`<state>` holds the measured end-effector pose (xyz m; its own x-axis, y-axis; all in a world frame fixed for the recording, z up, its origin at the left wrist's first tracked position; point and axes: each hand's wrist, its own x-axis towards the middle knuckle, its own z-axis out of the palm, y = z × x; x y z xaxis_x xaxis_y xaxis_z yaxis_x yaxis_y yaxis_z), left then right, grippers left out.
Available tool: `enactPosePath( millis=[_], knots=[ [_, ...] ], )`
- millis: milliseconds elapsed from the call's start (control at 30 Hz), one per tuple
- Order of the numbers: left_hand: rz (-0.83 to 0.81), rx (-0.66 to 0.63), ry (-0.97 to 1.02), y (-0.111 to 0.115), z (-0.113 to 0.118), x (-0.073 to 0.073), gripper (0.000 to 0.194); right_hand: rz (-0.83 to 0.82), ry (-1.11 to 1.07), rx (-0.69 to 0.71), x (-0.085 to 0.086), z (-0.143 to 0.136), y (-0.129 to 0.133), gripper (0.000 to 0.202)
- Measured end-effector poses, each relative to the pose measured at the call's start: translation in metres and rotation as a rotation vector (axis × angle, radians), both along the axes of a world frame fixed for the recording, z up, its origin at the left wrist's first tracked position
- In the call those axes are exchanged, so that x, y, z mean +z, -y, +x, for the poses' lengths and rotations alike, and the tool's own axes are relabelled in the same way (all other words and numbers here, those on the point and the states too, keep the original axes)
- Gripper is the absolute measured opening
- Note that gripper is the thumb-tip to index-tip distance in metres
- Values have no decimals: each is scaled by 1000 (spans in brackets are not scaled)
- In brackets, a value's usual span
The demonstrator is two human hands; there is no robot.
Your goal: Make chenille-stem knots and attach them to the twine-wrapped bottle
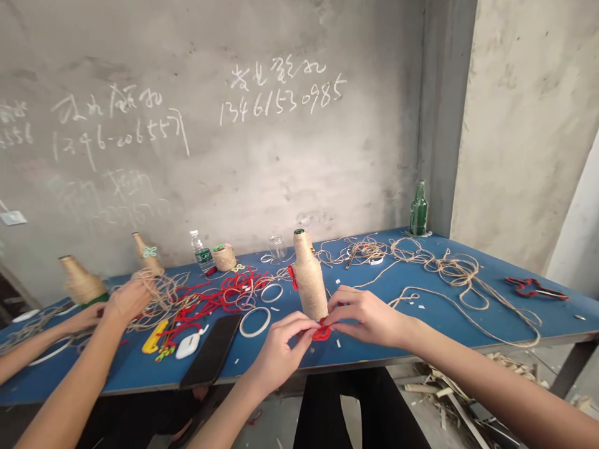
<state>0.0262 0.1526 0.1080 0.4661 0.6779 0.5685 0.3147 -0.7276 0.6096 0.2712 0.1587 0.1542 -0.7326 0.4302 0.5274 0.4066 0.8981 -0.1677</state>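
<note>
Close to the table's front edge, my left hand (286,346) pinches a small looped piece of red cord (322,334) between thumb and fingers. My right hand (365,317) grips the same red piece from the other side, its fingertips almost meeting the left ones. Right behind the fingers stands a twine-wrapped bottle (309,280), upright, with a green mouth and a red decoration (292,277) on its left side. My right fingers partly cover the bottle's lower right edge; whether they touch it I cannot tell.
A co-worker's hands (131,299) handle tangled twine at left, near wrapped bottles (82,280). Red cord (238,290), white rings (255,322), a yellow cutter (154,337) and a black phone (213,349) lie between us. Rightward are loose twine (449,268), red-handled pliers (533,288) and a green bottle (418,211).
</note>
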Motion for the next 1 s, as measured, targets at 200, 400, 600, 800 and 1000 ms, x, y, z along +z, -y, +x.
enactPosePath(
  millis=[200, 400, 600, 800, 1000],
  knots=[
    [-85, 4, 99, 1, 8, 0, 19, 18, 48, -13, 4, 1, 4, 22],
    [-238, 50, 359, -5, 32, -5, 26, 51, 73, -124, 25, -2, -4, 19],
    [-323, 206, 458, -13, 50, 16, 43, 26, 148, -232, 73, -7, -31, 13],
    [-54, 539, 85, -10, 26, 38, 34, -1, 244, -275, 94, -15, -55, 16],
    [233, 582, 87, -28, 3, 52, 53, 5, 292, -268, 82, -16, -60, 16]
  ],
)
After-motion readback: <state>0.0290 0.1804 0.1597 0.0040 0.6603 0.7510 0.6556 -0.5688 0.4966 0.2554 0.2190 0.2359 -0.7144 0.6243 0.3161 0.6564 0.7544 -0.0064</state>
